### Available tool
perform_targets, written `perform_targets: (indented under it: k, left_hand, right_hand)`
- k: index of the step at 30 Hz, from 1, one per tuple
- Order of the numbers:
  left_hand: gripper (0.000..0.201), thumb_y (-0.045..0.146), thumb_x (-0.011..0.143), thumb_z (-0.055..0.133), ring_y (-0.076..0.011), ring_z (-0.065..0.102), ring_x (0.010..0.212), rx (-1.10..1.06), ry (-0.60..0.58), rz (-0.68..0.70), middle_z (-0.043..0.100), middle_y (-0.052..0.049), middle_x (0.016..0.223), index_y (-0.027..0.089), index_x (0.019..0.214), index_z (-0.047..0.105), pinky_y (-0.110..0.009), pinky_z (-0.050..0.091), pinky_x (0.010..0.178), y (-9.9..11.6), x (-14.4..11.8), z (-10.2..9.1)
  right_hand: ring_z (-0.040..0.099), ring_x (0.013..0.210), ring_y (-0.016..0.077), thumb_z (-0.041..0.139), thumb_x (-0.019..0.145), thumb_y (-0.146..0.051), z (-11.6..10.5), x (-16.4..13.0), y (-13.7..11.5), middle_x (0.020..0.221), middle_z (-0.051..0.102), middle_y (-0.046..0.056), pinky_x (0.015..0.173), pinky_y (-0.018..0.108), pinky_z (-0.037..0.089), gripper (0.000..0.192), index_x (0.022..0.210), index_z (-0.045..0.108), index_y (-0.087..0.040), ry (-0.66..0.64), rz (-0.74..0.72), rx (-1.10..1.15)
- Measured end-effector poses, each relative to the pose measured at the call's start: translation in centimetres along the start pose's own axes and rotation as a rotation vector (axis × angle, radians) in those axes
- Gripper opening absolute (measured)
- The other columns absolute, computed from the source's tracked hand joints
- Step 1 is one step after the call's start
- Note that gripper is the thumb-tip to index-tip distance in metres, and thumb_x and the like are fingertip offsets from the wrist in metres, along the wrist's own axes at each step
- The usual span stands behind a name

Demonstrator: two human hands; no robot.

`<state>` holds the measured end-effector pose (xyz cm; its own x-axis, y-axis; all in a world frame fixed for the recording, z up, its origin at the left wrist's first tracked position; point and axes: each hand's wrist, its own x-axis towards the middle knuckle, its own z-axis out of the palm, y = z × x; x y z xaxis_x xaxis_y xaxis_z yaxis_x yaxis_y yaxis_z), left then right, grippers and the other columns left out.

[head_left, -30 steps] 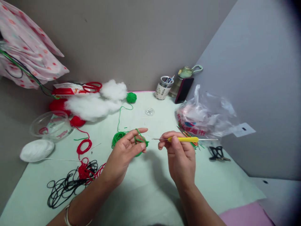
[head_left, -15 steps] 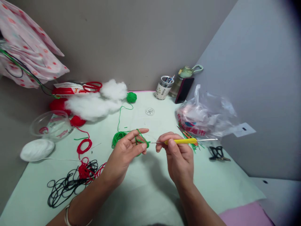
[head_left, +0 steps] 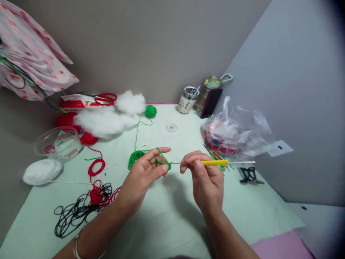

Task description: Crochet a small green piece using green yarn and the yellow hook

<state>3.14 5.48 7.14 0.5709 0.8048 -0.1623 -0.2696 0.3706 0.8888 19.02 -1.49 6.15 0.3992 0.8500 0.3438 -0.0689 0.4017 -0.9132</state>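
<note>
Between thumb and fingers, my left hand (head_left: 147, 171) pinches a small piece of green yarn (head_left: 169, 166), with a strand looped over the raised index finger. My right hand (head_left: 206, 176) is closed around the yellow handle of a crochet hook (head_left: 212, 163). The hook's thin metal shaft points left, and its tip meets the green yarn at my left fingertips. Just behind my left hand lies a loose coil of green yarn (head_left: 135, 158). From around it a strand runs back to a small green ball (head_left: 150, 111).
Left: white stuffing (head_left: 105, 122), red scissors (head_left: 106, 99), a clear plastic bowl (head_left: 60, 144), white yarn (head_left: 42, 171) and tangled black cord (head_left: 72, 214). Right: a plastic bag (head_left: 237, 133) and a black claw clip (head_left: 249, 175). Behind: a pen can (head_left: 186, 102), a phone (head_left: 211, 103) and a bottle (head_left: 212, 82).
My right hand has shifted slightly to the right with the crochet hook, its tip now at the edge of the green yarn. My left hand stays almost still.
</note>
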Motion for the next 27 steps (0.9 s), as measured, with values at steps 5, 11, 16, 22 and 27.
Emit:
perform_targets:
  k: [5, 11, 16, 22, 27]
  left_hand:
    - [0.038, 0.033, 0.086, 0.084, -0.0142, 0.057, 0.077, 0.009, 0.001, -0.001, 0.062, 0.002, 0.082, 0.025, 0.122, 0.076, -0.032, 0.042, 0.077, -0.02, 0.07, -0.08]
    - [0.038, 0.033, 0.086, 0.084, -0.0146, 0.057, 0.077, 0.015, -0.003, -0.004, 0.061, 0.002, 0.082, 0.025, 0.122, 0.076, -0.032, 0.043, 0.077, 0.01, 0.07, -0.08]
    - [0.037, 0.032, 0.086, 0.084, -0.014, 0.057, 0.077, 0.009, -0.015, -0.005, 0.061, 0.002, 0.083, 0.026, 0.121, 0.077, -0.031, 0.042, 0.076, 0.02, 0.06, -0.06]
    - [0.036, 0.033, 0.085, 0.084, -0.0137, 0.058, 0.077, 0.018, -0.022, -0.011, 0.063, 0.002, 0.083, 0.026, 0.12, 0.077, -0.031, 0.043, 0.076, 0.04, -0.11, 0.0]
    - [0.038, 0.034, 0.083, 0.085, -0.0139, 0.059, 0.077, -0.001, -0.025, -0.038, 0.064, 0.001, 0.085, 0.026, 0.119, 0.078, -0.031, 0.044, 0.076, 0.19, -0.26, 0.07]
  right_hand:
    - [0.064, 0.077, 0.0136, 0.058, 0.107, -0.027, 0.04, -0.05, -0.13, 0.088, 0.068, 0.001, 0.071, 0.03, 0.051, 0.023, 0.096, 0.078, -0.024, -0.001, -0.024, 0.019]
    - [0.065, 0.077, 0.0132, 0.059, 0.107, -0.029, 0.1, -0.04, -0.12, 0.09, 0.068, 0.001, 0.072, 0.03, 0.052, 0.022, 0.097, 0.078, -0.024, -0.019, 0.017, 0.01]
    - [0.065, 0.075, 0.0139, 0.061, 0.106, -0.03, 0.09, 0.06, -0.08, 0.088, 0.068, 0.002, 0.07, 0.03, 0.051, 0.022, 0.095, 0.079, -0.024, -0.027, 0.035, 0.026]
    - [0.066, 0.074, 0.0139, 0.062, 0.105, -0.031, 0.01, 0.14, -0.04, 0.087, 0.068, 0.002, 0.07, 0.03, 0.052, 0.022, 0.094, 0.079, -0.024, -0.027, 0.07, 0.048]
    - [0.065, 0.07, 0.0136, 0.066, 0.102, -0.033, 0.24, 0.41, -0.26, 0.083, 0.066, 0.002, 0.067, 0.028, 0.052, 0.021, 0.089, 0.079, -0.022, -0.023, 0.138, 0.155]
